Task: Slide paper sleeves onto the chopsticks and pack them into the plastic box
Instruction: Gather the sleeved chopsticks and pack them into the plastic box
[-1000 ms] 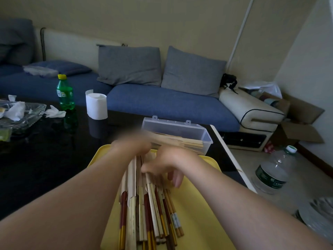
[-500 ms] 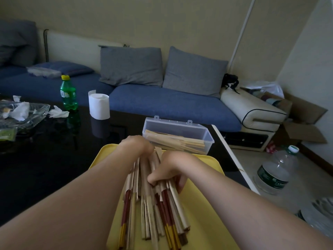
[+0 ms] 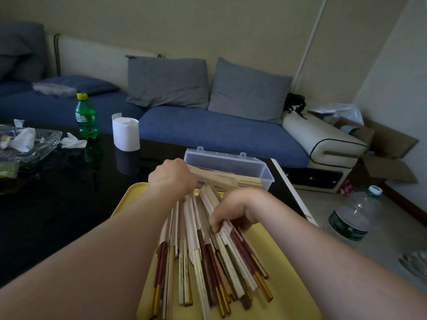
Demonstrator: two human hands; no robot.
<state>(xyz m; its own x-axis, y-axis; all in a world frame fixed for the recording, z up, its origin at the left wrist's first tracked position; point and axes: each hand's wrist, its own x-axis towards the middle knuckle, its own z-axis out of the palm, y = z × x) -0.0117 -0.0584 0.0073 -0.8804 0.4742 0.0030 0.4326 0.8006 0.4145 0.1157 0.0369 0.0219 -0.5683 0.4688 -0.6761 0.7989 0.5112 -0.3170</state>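
Chopsticks [image 3: 203, 262] lie in a loose fan on the yellow tray [image 3: 291, 287]. Their long axis runs from our body out toward the plastic box [image 3: 231, 159]. The box stands on the dark table [image 3: 57, 204], just beyond the tray's far edge.

Our right hand [image 3: 235, 207] grips the bundle partway along its length. The thumb [image 3: 216, 224] presses on top and the fingers curl underneath, so it pinches several pairs at once. Our left hand [image 3: 172, 179] sits at the far end of the bundle. We see only its back, so we cannot tell what its fingers hold.

The box lies just past the left fingers, and ahead and slightly left of the right fingers, so the left hand is the nearer one. It lies crosswise to the bundle and already holds some sleeved pairs. We judge that anything lifted from the tray must turn sideways before it drops in.

Pale paper sleeves [image 3: 191, 218] cover the halves nearest the fingers. The bare ends trail back toward us, some dark red with gold tips and others plain light wood. Several sleeves sit unevenly and overlap.
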